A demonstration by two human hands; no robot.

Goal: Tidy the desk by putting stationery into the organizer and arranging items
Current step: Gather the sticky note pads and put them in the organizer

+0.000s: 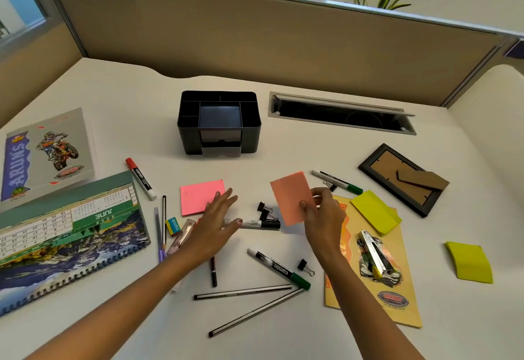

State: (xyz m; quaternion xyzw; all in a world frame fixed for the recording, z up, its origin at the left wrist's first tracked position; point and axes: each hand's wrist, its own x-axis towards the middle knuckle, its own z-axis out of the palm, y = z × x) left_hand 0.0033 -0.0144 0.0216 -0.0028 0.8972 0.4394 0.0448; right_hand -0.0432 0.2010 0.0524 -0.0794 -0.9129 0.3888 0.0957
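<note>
Right grip (323,209) pinches the orange note pad (289,198) by its right edge, apparently raised off the counter (141,99) in front of the organizer (251,135); left grip (218,218) is flat-fingered, holding nothing, over the pink pad (195,195) and black marker (261,223). Risk: an edge-only pinch may let the pad droop, fan or slip. Its long axis runs near-to-far, the far end leaning slightly left toward the organizer.
</note>
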